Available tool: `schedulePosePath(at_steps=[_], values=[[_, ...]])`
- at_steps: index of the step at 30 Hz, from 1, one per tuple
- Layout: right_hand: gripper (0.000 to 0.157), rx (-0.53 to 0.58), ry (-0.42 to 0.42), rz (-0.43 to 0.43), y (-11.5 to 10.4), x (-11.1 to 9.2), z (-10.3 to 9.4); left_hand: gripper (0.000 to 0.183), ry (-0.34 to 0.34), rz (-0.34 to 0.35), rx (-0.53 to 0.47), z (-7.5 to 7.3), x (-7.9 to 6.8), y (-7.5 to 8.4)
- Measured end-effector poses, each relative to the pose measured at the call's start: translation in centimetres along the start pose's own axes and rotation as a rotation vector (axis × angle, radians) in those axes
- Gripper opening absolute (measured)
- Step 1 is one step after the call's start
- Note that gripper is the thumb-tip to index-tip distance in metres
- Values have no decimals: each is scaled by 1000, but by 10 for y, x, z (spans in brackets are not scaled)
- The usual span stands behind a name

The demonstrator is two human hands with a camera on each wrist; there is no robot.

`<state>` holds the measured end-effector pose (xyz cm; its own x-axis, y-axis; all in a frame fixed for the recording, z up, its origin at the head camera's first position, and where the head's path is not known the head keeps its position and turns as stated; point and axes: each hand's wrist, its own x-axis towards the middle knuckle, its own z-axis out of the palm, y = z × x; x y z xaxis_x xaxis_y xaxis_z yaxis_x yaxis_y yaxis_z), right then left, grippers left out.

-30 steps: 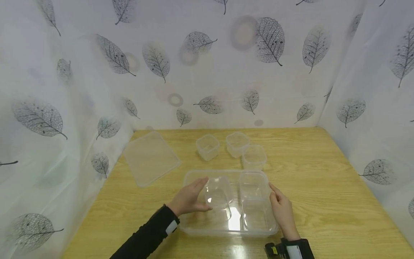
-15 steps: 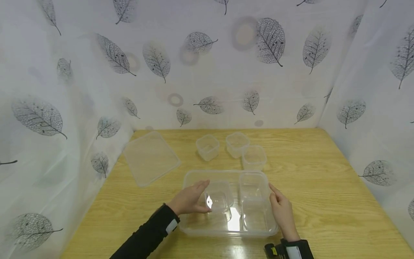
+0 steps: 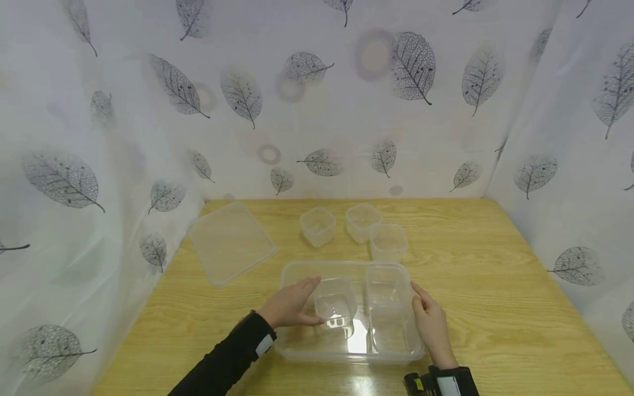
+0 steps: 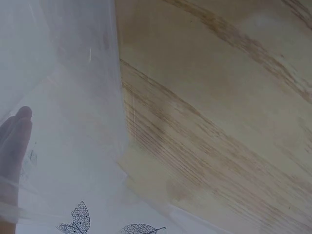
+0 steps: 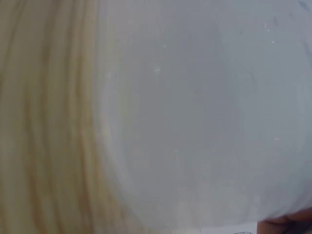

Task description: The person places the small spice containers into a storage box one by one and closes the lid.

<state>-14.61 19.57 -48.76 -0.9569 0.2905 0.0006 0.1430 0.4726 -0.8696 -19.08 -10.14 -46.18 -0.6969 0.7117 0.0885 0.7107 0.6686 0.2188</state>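
Observation:
A large clear plastic food container [image 3: 346, 357] lies on the table in the head view. Two small square containers sit in its right half, a back one [image 3: 388, 283] and a front one [image 3: 393, 333]. My left hand [image 3: 291, 306] reaches over the left rim and grips another small clear container [image 3: 335, 300], fingers at its far side and thumb at the near side. At the right end, my right hand [image 3: 432, 324] holds the large container's side wall. The right wrist view is mostly filled by the cloudy wall [image 5: 185, 122], with fingertips at its lower right corner.
Behind the large container stand three more small clear containers: a left one [image 3: 318, 226], a middle one [image 3: 364, 221] and a right one [image 3: 389, 242]. A flat translucent lid [image 3: 231, 242] lies at the back left. Leaf-printed curtains [image 3: 317, 110] enclose the wooden table [image 3: 485, 275].
The small container under my left hand has tipped from a tilted pose to a more level one inside the large container. My right hand keeps its place.

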Motion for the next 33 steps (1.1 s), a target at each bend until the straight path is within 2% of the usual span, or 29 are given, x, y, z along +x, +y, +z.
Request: schedulePosePath(at_steps=[5, 9, 12, 16, 20, 23, 27, 33], values=[[38, -10, -16, 21, -3, 0, -2, 87, -74, -29, -76, -2, 2, 0], [37, -12, 24, -38, -4, -2, -2, 82, -157, -90, -237, -7, 6, 0], [38, -15, 37, -65, 0, -1, -1, 79, -193, -127, -332, -9, 9, 0], [39, -6, 31, -46, 7, 1, 1, 80, -230, -148, -377, -12, 12, 3], [39, -8, 25, -73, 4, 0, -1, 83, -275, -157, -424, -17, 15, 10], [37, -12, 28, -91, -2, -2, -3, 83, -307, -146, -431, -23, 15, 16], [35, -16, 29, -67, -3, -2, -4, 82, -324, -124, -406, -28, 16, 23], [35, -23, 31, -64, -4, -3, -4, 82, -327, -107, -363, -24, 17, 26]])
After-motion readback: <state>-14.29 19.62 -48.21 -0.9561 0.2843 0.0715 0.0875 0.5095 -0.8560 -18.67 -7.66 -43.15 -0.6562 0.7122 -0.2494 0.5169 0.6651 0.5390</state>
